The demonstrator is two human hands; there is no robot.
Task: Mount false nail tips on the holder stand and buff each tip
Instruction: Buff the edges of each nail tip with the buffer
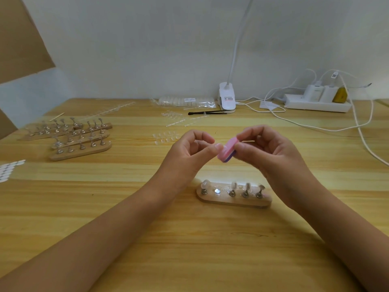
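A wooden holder stand (233, 201) lies on the table below my hands. It carries several metal pegs with clear nail tips; its second spot from the left is a bare shiny disc (217, 191). My right hand (267, 148) grips a pink buffer block (228, 150) with a purple underside above the stand. My left hand (190, 151) pinches something small between thumb and forefinger against the block's end; what it holds is hidden by the fingertips. Loose clear nail tips (166, 137) lie on the table behind my left hand.
Several more wooden holder stands (81, 137) with pegs sit at the left. White adhesive dots (8, 170) lie at the left edge. At the back are a bag of tips (185, 101), a black brush (207, 112), a clip lamp (227, 98), a power strip (315, 102) and trailing cables (357, 123).
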